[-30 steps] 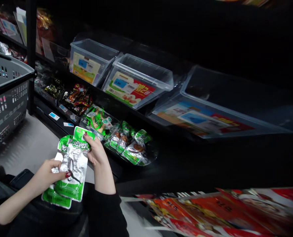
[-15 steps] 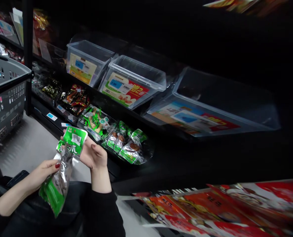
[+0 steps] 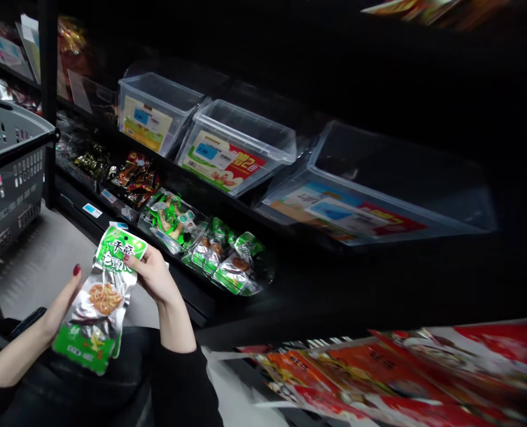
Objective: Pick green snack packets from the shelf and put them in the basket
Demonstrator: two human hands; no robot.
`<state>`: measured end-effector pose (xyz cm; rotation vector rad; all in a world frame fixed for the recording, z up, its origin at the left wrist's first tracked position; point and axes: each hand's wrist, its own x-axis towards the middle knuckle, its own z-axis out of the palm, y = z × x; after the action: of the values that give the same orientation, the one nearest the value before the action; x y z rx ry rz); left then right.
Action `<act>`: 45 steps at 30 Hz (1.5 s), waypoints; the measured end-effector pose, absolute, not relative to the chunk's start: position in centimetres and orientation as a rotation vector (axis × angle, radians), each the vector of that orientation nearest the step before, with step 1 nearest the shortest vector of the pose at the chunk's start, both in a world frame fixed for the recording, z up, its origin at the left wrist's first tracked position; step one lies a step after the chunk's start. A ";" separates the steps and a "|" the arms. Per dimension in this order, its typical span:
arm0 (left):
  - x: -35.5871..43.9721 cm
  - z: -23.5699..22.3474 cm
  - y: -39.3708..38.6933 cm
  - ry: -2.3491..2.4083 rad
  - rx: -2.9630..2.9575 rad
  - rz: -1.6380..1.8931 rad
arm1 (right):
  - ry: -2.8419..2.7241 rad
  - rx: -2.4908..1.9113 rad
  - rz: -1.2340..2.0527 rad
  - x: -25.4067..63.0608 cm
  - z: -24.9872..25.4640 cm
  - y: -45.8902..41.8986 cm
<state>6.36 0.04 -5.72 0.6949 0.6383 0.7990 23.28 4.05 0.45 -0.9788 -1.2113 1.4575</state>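
Observation:
A silver and green snack packet [image 3: 105, 298], with food pictured on its front, hangs tilted before my lap. My right hand [image 3: 159, 276] pinches its upper right corner, thumb on the front. On the packet's left side is my left hand [image 3: 57, 314], its red-nailed thumb stretched up and off the packet; the other fingers are hidden behind it. Another green edge shows behind the lower right of the packet; I cannot tell if it is a second one. Similar silver and green packets [image 3: 238, 267] lie in a clear tray on the low shelf.
A grey shopping basket [image 3: 12, 172] stands at the left. Clear plastic bins [image 3: 240, 139] with price labels line the shelf above, and trays of wrapped snacks [image 3: 134, 178] sit below. Red and orange bags [image 3: 379, 373] jut in at the lower right.
The packet has turned from its barcode side to its pictured front. My right hand has closed its thumb on the upper corner, while my left thumb has lifted off the packet.

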 end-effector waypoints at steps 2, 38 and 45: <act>6.3 -5.6 0.0 0.652 0.698 0.825 | -1.276 -1.067 1.407 23.5 0.4 4.2; 6.4 -4.8 0.9 1.059 1.307 1.023 | -0.661 -2.348 -0.233 39.5 2.4 2.6; 6.3 -4.9 1.0 1.090 1.328 1.067 | -0.966 -1.830 0.420 31.1 -1.8 -1.3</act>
<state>6.35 0.98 -4.92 1.3283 1.0898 1.0667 31.12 -1.33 -1.80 -1.8301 -0.9660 0.4199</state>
